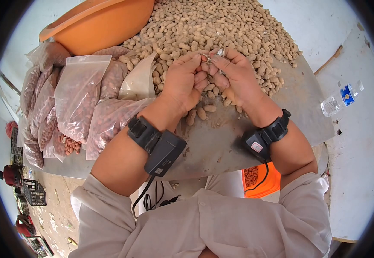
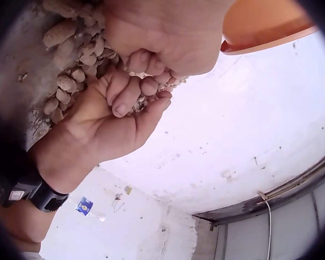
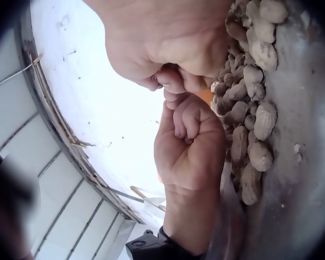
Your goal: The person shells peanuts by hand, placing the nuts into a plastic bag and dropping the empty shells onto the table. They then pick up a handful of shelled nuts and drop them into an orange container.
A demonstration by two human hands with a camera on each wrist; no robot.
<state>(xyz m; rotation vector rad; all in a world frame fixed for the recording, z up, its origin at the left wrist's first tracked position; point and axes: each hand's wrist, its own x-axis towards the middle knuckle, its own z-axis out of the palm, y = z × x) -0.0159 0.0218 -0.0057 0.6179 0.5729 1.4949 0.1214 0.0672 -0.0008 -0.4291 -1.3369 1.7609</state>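
In the head view my two hands meet over the near edge of a heap of unshelled peanuts (image 1: 221, 26). My left hand (image 1: 182, 79) has curled fingers, thumb and forefinger pinching a small peanut (image 1: 207, 59) with a cracked, uneven look. My right hand (image 1: 240, 77) grips it from the other side, its thumb laid over the forefinger. A shiny whitish bit (image 1: 220, 52) shows by the right forefinger. Broken shell (image 2: 136, 106) lies among the right fingers in the left wrist view. In the right wrist view the fingers hide what is held.
Clear bags of red peanut kernels (image 1: 81, 86) are piled on the left of the metal table (image 1: 212, 150). An orange basin (image 1: 96, 26) stands behind them. A plastic bottle (image 1: 341, 99) is beyond the table's right side. An orange container (image 1: 270, 182) with reddish contents sits below the table edge.
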